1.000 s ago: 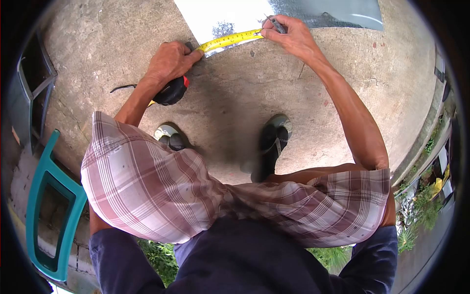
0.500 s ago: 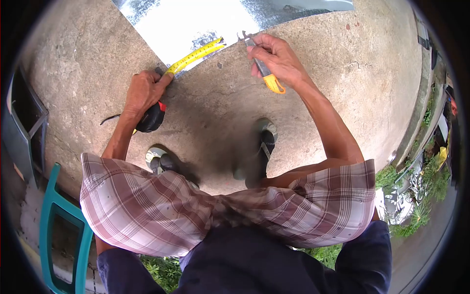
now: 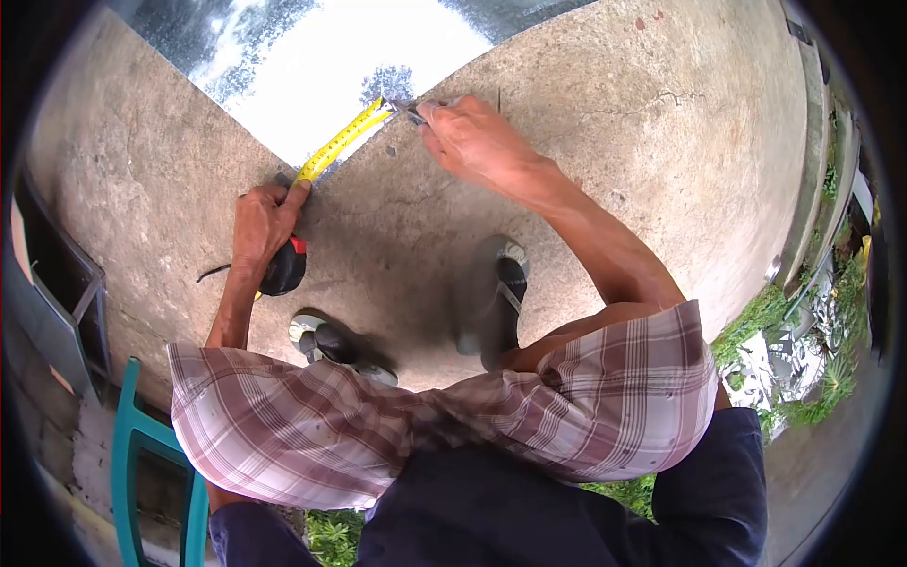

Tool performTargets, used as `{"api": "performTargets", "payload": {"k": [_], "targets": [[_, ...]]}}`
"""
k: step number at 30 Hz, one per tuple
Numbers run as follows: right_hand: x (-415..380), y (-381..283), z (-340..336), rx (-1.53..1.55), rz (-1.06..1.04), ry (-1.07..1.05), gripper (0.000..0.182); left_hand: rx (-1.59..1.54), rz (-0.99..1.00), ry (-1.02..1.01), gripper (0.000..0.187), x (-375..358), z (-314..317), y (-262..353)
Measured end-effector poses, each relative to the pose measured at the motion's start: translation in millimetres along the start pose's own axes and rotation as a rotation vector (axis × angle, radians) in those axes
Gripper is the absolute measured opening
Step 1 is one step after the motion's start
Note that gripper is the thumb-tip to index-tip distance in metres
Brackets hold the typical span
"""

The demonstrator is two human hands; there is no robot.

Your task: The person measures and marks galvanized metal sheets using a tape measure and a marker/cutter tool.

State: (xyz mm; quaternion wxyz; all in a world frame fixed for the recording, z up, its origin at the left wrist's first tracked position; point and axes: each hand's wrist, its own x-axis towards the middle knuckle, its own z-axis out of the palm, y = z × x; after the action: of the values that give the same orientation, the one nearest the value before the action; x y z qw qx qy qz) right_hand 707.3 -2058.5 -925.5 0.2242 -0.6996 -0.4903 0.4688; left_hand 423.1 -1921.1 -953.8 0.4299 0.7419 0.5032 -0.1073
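A shiny metal sheet (image 3: 312, 66) lies on the concrete, its near corner beside my left hand (image 3: 265, 222). That hand is closed around a black and red tape measure (image 3: 284, 271), the thumb at the start of the drawn-out blade. The yellow tape blade (image 3: 342, 142) runs along the sheet's near edge. My right hand (image 3: 477, 142) grips a utility knife (image 3: 413, 114), whose front end meets the sheet's edge right by the tape's far end. Most of the knife's handle is hidden under the fingers.
Two shoes stand on the concrete floor (image 3: 567, 142) below my hands. A teal plastic chair (image 3: 123, 454) is at the lower left, under a dark metal frame (image 3: 80, 283). Plants (image 3: 831, 378) and litter line the right edge.
My right hand has moved left and down, bringing the knife to the tape's end and turning its yellow handle end out of sight. The sheet and left hand sit lower left in view.
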Motion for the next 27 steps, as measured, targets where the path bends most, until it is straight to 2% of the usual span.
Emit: {"api": "performTargets", "payload": {"k": [2, 4, 5, 7, 9, 12, 15, 21, 27], "targets": [[-1, 0, 3, 0.141, -0.061, 0.012, 0.029, -0.006, 0.002, 0.006, 0.045, -2, -6, 0], [-2, 8, 9, 0.044, -0.123, 0.03, 0.035, -0.012, -0.011, -0.002, 0.044, -3, -6, 1], [2, 12, 12, -0.146, -0.158, 0.049, 0.037, -0.018, -0.022, -0.004, 0.044, -3, -7, 2], [4, 21, 16, -0.138, -0.156, -0.001, 0.04, -0.029, -0.044, -0.01, 0.043, -5, -8, 5], [4, 5, 7, 0.258, -0.079, -0.14, 0.041, -0.029, -0.054, -0.018, 0.043, -4, -10, 6], [9, -38, -2, -0.353, -0.102, -0.086, 0.023, -0.012, -0.041, -0.01, 0.044, -4, -10, 7], [13, -41, 1, -0.465, -0.178, -0.057, 0.01, 0.001, -0.05, -0.011, 0.044, -5, -12, 10], [17, -56, 4, -0.543, -0.079, -0.066, 0.011, -0.002, -0.067, -0.016, 0.043, -6, -12, 12], [15, -46, 10, -0.51, -0.183, 0.044, 0.01, -0.007, -0.06, -0.01, 0.043, -4, -9, 6]]}}
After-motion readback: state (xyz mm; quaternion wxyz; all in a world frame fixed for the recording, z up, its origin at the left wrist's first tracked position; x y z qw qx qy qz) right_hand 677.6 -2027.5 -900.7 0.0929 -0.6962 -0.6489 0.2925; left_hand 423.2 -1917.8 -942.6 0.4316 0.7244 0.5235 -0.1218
